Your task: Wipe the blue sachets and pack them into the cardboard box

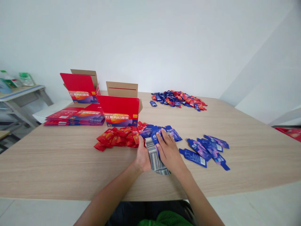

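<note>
A stack of blue sachets [154, 157] is clasped between my two hands just above the near half of the table, its striped edges turned toward me. My left hand [143, 156] grips it from the left, thumb up along the side. Across its top and right side lies my right hand [169, 152], fingers pressed on the blue faces. More blue sachets [172, 133] show just beyond my fingers, partly hidden by them. Red sachets [125, 136] lie in a pile left of and beyond my left hand. Several loose blue sachets [199, 149] are spread to the right.
An open red carton [118, 110] stands behind the red sachets, with another open carton [81, 88] farther left. Flattened cartons [75, 116] are stacked between them. A mixed heap of red and blue sachets [178, 99] lies at the table's far edge. Bottles [10, 80] stand on a side table.
</note>
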`<state>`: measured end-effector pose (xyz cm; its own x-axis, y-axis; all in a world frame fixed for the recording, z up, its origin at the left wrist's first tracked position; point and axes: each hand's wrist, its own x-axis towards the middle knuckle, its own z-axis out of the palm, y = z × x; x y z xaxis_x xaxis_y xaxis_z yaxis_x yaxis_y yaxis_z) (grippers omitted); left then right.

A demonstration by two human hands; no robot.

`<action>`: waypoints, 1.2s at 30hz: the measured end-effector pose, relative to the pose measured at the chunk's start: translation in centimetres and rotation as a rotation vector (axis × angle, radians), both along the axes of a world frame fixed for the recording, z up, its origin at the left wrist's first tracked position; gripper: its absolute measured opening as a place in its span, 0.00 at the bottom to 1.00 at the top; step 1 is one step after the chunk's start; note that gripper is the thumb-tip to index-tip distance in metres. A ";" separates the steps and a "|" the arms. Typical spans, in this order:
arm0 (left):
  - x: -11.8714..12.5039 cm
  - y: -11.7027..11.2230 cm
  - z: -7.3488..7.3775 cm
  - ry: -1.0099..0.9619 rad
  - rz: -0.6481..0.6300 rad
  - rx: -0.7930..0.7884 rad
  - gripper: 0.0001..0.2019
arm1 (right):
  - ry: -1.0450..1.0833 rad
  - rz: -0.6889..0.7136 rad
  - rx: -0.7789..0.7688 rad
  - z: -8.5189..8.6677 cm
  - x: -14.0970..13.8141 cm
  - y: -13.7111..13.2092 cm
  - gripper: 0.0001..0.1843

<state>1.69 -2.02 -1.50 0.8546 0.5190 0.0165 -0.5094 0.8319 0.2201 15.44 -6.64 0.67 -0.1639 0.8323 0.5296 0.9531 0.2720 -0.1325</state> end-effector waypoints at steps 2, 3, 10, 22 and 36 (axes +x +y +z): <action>0.1 0.0 -0.4 0.003 0.017 -0.012 0.52 | 0.044 -0.023 0.006 -1.1 -0.3 0.1 0.30; 0.1 0.0 -0.4 0.011 0.025 -0.019 0.53 | 0.059 -0.029 0.021 -1.5 -0.5 0.1 0.30; 0.2 -0.3 0.3 -0.010 0.032 -0.041 0.57 | 0.046 0.024 0.051 -2.7 -0.2 -1.3 0.37; -0.3 0.1 0.6 0.006 0.004 -0.004 0.58 | -0.057 -0.054 0.022 -2.7 -1.5 -3.8 0.37; -0.5 0.2 1.3 0.026 0.122 -0.048 0.55 | -0.149 0.037 0.069 -0.8 -3.5 -1.2 0.40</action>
<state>1.17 -1.78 -0.17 0.7851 0.6186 -0.0318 -0.6021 0.7741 0.1957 11.98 -7.87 -0.10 -0.2749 0.7864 0.5531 0.9499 0.3113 0.0295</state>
